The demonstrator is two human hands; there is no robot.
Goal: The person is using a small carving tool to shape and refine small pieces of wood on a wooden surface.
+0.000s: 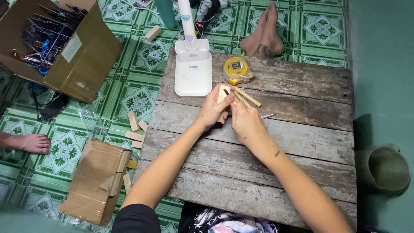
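My left hand [212,110] grips a small pale wooden block [224,92] held upright over the weathered wooden board [276,146]. My right hand [246,123] is closed around a thin metal-tipped tool [267,116] whose point sticks out to the right, and it presses against the block. Two or three thin wooden sticks [248,97] fan out from between both hands, toward the upper right. The hands touch each other at the fingers.
A white desk lamp base [192,69] and a yellow tape measure [237,70] sit at the board's far edge. Loose wooden blocks [134,127] lie on the green tiled floor beside cardboard boxes [97,181]. Other people's feet [264,32] are nearby. A pot [384,168] stands right.
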